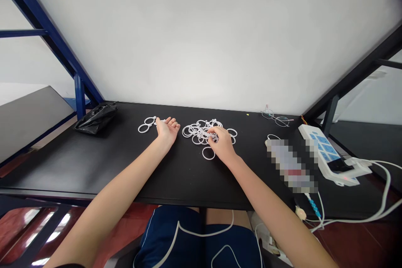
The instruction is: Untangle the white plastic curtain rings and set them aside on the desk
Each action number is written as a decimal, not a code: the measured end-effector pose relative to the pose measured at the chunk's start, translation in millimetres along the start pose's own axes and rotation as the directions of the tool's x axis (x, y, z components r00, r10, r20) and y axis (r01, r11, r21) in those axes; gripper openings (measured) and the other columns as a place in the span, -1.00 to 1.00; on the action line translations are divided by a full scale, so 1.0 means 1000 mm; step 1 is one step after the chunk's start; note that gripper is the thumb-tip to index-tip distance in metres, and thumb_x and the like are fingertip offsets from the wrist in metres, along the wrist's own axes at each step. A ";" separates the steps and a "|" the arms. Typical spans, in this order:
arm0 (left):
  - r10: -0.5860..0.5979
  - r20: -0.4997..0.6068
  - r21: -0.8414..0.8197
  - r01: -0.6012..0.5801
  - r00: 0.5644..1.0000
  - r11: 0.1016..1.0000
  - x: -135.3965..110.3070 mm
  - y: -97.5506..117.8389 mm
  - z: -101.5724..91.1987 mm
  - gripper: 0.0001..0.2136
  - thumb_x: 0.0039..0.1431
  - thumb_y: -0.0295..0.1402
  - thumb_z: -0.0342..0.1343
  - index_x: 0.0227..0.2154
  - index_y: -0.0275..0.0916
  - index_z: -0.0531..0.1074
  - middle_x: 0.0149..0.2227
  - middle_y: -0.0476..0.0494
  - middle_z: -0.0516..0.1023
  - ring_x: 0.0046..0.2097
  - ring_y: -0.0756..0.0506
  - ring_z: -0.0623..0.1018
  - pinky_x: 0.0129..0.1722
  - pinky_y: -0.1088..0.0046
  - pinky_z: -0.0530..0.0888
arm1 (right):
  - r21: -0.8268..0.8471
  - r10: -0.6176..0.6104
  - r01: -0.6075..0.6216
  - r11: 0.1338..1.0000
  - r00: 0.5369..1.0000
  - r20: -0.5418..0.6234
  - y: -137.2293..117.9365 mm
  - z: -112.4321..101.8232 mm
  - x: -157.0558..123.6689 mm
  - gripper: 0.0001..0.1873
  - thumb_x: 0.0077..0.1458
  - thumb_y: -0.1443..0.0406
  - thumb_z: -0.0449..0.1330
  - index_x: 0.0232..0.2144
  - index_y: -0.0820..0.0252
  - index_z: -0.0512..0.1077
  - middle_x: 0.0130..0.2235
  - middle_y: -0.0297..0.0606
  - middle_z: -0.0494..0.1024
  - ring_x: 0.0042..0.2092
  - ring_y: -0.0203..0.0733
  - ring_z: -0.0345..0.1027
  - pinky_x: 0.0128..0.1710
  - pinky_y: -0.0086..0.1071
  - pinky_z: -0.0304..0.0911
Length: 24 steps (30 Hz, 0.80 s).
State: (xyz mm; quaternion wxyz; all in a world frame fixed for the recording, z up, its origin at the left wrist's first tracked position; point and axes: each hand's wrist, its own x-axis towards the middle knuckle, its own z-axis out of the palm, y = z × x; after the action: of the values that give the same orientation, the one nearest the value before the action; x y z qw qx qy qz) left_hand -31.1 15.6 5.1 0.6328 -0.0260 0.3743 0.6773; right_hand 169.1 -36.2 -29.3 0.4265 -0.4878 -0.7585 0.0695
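Note:
A pile of thin white rings (198, 130), some with small knobs, lies tangled on the black desk. My right hand (221, 144) reaches into its right side, thumb and fingertips pinched on a white ring there; the exact grip is partly hidden. One loose white ring (208, 153) rests just in front of the pile. To the left, my left hand (168, 130) is palm up, its fingers apart and slightly bent. Beside its thumb are a couple of separate white rings (144, 128), and a small white part shows behind the thumb.
A crumpled black plastic bag (96, 118) sits at the back left. Eyeglasses (276, 118) lie at the back right. Nearer on that side are a blurred-out phone (290, 166) with a cable and a white power strip (325, 150). A white wall rises behind the desk (188, 180).

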 end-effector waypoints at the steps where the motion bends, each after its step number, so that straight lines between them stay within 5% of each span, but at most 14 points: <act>1: 0.000 -0.002 -0.003 0.000 1.000 1.000 0.000 0.000 0.000 -0.66 0.37 -0.10 -0.34 -0.35 -0.21 0.17 -0.51 0.01 0.22 -0.60 0.05 0.16 -0.64 0.57 0.21 | -0.001 0.000 0.000 1.000 1.000 0.000 0.000 0.000 0.000 -0.77 -0.08 0.52 0.04 -0.40 0.13 0.37 -0.32 -0.26 0.52 -0.19 -0.08 0.42 -0.08 -0.15 0.25; 24: 0.074 -0.001 0.071 -0.074 0.997 0.995 0.007 -0.003 -0.006 -0.76 0.35 -0.22 -0.25 -0.29 -0.24 0.22 -0.50 0.00 0.30 -0.62 0.07 0.20 -0.60 0.55 0.24 | -0.040 0.056 -0.056 0.998 0.998 0.005 0.001 -0.001 -0.001 -0.77 -0.06 0.50 0.06 -0.37 0.12 0.40 -0.32 -0.24 0.54 -0.19 -0.04 0.39 -0.13 -0.13 0.28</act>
State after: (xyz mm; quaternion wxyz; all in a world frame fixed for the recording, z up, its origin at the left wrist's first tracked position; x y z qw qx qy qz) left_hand -32.2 18.0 -3.7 0.6071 0.0090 0.4002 0.6864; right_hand 170.2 -36.5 -29.9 0.4122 -0.5169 -0.7472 0.0679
